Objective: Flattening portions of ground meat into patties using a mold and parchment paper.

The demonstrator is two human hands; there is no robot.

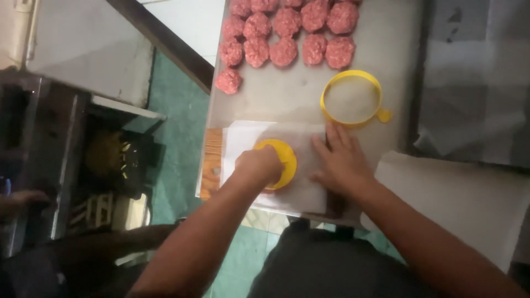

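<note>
Head view, looking straight down. Metal surface (386,49) fills the upper middle of the frame, green floor at its left edge, a pale sheet-covered area to the right. Largest group on it: raw minced-meat patties (287,33), about a dozen rounds in loose rows at the far end, one set apart toward the left edge. Nearer the person, a white paper sheet (243,138) lies flat, partly over a wooden board (211,163) that shows at its left side. Yellow ring mould (380,91) with a small tab handle sits bare on the surface, just beyond the right hand, nothing inside it. Left hand (258,165) is closed down over a yellow round presser (284,160), fingers wrapped on its top, pushing it against the paper; a sliver of pink shows at its lower rim, so meat probably sits under it. Right hand (342,160) lies open and flat, palm down, fingers spread on the paper beside the presser, holding nothing, just pinning the sheet. Judgement: pressing stage, one patty being flattened. Next move likely calls for lifting the presser straight up while the sheet stays pinned, so that the patty comes free without tearing.
</note>
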